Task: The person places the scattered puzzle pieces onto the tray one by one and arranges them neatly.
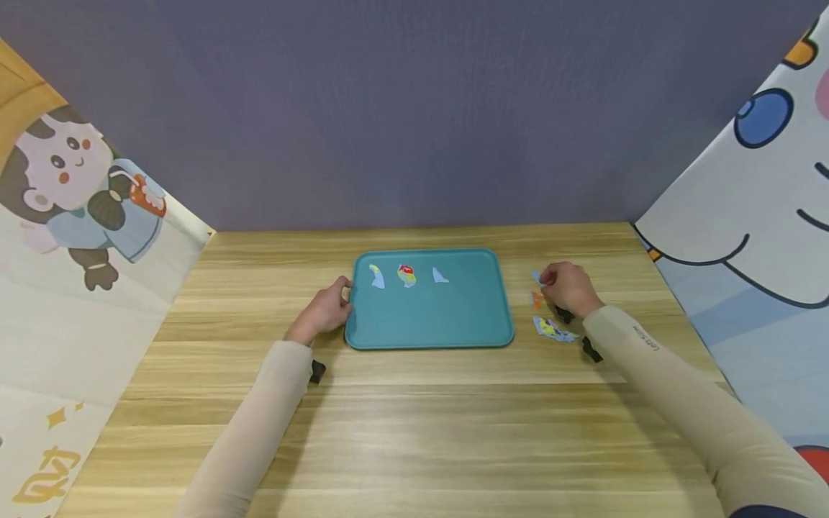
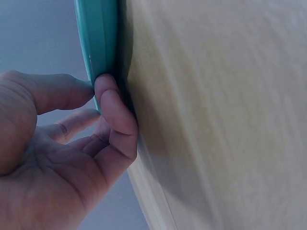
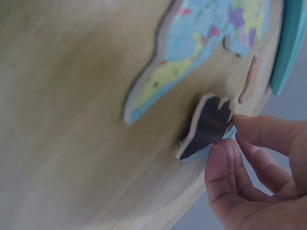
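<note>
My left hand [image 1: 327, 311] holds the left edge of a teal tray [image 1: 427, 334]; in the left wrist view the thumb and a curled finger meet at its rim [image 2: 98, 43]. Right of the tray, my right hand [image 1: 571, 289] pinches a light blue puzzle piece [image 1: 536, 276], mostly hidden by the fingers. Close by those fingertips in the right wrist view is a dark-backed puzzle piece [image 3: 207, 125]. An orange piece [image 1: 536, 299] and a larger blue, yellow and purple map piece [image 1: 550, 329] lie nearer the front.
Along the tray's back part lie a blue-yellow piece [image 1: 377, 277], a red-yellow piece [image 1: 406, 275] and a pale blue piece [image 1: 440, 275]. The wooden table [image 1: 414, 432] ends at a dark blue-grey panel [image 1: 414, 129] behind, with cartoon-printed sheets on both sides.
</note>
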